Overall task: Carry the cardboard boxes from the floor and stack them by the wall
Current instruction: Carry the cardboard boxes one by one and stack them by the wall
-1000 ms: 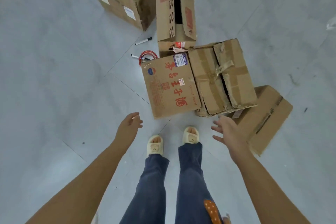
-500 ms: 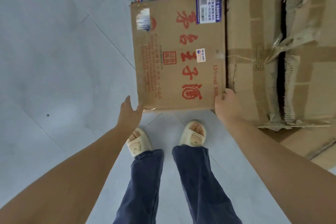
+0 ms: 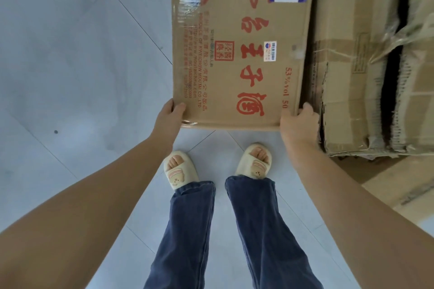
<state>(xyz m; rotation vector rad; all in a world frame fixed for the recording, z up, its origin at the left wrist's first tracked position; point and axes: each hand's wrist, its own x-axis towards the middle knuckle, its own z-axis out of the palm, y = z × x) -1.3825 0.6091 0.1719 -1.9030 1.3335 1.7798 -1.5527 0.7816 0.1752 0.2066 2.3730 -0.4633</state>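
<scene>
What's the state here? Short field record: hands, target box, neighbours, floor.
target: brown cardboard box with red printed characters
left hand: grips the box's near-left corner, thumb on top
right hand: grips the near-right corner
neighbour: torn, taped brown cardboard box, right of target, sides close together
further box: plain cardboard box, partly under the torn one
floor: grey tiled floor

Perhaps a storeroom: grey tiled floor [image 3: 70, 77], worn cardboard boxes [image 3: 366, 77].

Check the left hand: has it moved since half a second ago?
Yes. The left hand has closed in rightward onto the near left corner of the red-lettered box, thumb now on top, where earlier it only touched that corner.
</scene>
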